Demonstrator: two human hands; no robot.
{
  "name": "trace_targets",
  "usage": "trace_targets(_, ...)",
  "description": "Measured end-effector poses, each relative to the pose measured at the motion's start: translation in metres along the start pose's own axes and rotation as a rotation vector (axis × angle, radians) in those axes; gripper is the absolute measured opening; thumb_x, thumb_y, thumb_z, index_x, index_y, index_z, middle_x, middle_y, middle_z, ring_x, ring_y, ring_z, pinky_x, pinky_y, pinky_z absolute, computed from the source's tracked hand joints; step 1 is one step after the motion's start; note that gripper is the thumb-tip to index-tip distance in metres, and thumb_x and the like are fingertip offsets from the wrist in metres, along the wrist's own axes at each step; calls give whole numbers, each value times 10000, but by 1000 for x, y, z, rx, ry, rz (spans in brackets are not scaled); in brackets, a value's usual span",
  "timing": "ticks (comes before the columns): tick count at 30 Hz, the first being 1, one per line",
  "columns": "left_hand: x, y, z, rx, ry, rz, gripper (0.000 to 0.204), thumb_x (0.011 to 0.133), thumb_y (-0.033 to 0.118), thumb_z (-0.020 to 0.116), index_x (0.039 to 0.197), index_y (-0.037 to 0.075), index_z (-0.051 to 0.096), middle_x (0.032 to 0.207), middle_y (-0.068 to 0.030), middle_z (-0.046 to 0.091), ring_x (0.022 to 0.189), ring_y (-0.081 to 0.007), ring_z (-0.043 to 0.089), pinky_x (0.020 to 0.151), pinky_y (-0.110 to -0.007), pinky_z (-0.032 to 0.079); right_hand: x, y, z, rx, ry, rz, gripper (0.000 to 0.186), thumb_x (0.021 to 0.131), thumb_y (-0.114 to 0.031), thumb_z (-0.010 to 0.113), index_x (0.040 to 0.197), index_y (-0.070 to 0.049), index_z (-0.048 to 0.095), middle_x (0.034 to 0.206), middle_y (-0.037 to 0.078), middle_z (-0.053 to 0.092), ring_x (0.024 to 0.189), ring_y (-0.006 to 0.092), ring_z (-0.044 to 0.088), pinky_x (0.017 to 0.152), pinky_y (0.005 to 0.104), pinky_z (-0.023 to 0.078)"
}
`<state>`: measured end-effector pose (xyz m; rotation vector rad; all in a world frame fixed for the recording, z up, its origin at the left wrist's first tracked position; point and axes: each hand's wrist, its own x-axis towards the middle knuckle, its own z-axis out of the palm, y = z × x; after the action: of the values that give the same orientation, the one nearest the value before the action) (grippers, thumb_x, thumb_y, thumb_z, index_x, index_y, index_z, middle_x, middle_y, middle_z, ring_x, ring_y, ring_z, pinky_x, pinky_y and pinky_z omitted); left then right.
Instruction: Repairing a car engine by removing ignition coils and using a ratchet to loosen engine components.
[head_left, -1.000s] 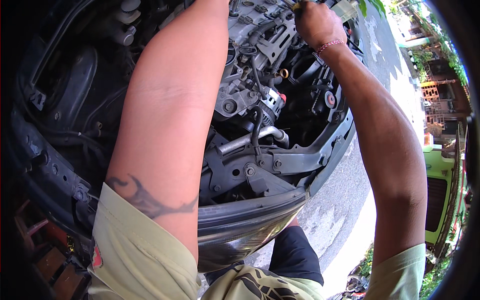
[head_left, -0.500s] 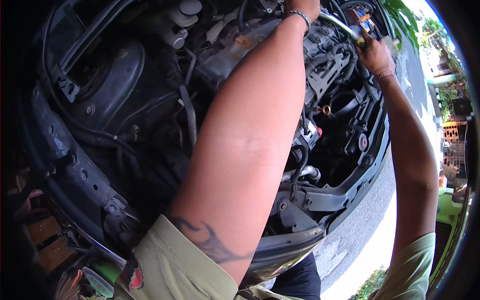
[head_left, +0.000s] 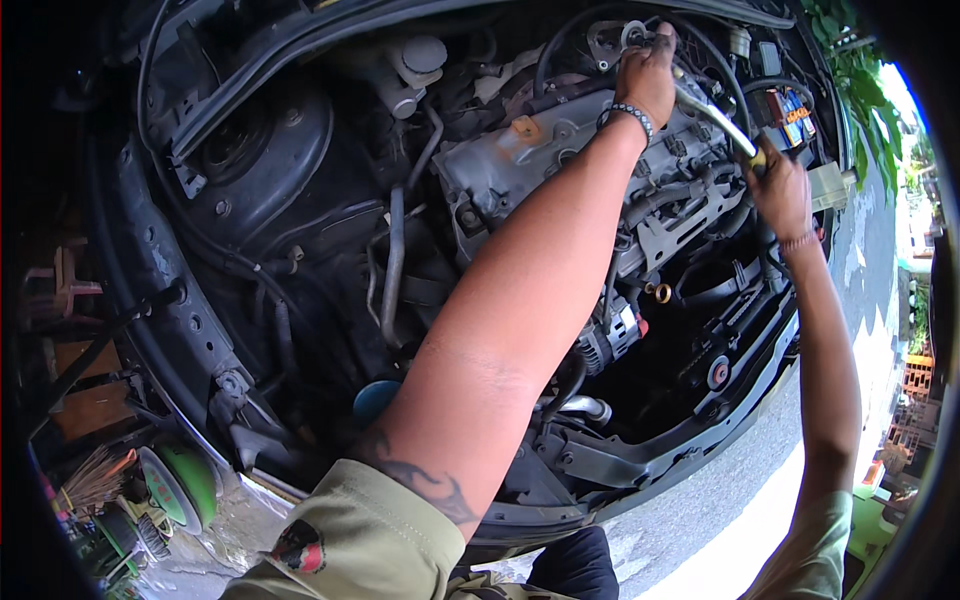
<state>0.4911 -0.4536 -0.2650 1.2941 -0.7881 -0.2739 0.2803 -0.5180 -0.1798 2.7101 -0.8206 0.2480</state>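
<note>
Both hands are on a long silver socket wrench with a dark and yellow grip, slanting across the far right part of the engine. My right hand is wrapped round the grip end. My left hand is closed over the other end, by the back of the engine, its thumb pointing up. The wrench's head and whatever it sits on are hidden under that hand. Below my hands lies the grey engine cover with a rusty orange patch. My left forearm crosses in front of much of the engine.
A fuse box with coloured parts and a pale reservoir sit near my right hand. A capped fluid reservoir stands at the far left of the engine. The front crossmember runs along the near side. Leaves hang at the right.
My view has shifted, so the engine bay and both hands now appear lower, and the left hand shows fully. Both hands remain on the wrench.
</note>
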Motion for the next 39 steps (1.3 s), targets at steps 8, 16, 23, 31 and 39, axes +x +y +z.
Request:
trace_targets(8, 0, -29, -5, -776, 154, -365, 732, 951, 673, 361, 874, -8, 617, 752, -65, 621, 693, -195, 584, 707, -318, 483, -67, -137, -95, 1593, -667, 349, 572, 875, -42, 666, 1335, 9, 329, 877, 69, 560, 606, 156, 610, 496, 293, 562)
trace_targets(16, -37, 8, -24, -480, 68, -502, 555, 1024, 534, 322, 701, 115, 490, 512, -34, 484, 358, -145, 427, 352, -307, 309, -59, -72, -62, 1379, -720, 162, 459, 825, -81, 710, 1172, 12, 425, 682, 41, 577, 511, 111, 574, 451, 272, 472)
trace_targets(23, -37, -33, -33, -149, -147, -256, 219, 933, 171, 454, 837, 37, 598, 544, -103, 531, 428, -172, 501, 410, -344, 377, 7, 17, -68, 891, -935, -171, 724, 855, -77, 698, 1436, 13, 275, 774, 93, 600, 514, 141, 603, 463, 294, 519)
trace_targets(31, -28, -65, -34, -72, -107, -231, 128, 834, 58, 521, 768, 51, 631, 646, -158, 600, 552, -226, 587, 492, -346, 440, 41, 33, -55, 448, -495, -647, 691, 759, -166, 752, 1336, 49, 439, 976, 305, 636, 912, 456, 625, 845, 465, 510)
trace_targets(39, -63, -78, -24, 1218, -142, 330, 419, 694, 229, 671, 1079, 69, 630, 1051, -112, 653, 977, -247, 619, 937, -375, 416, 43, -127, -59, 1771, -724, 588, 501, 900, 12, 523, 1352, -74, 324, 1035, 146, 565, 679, 243, 619, 567, 422, 585)
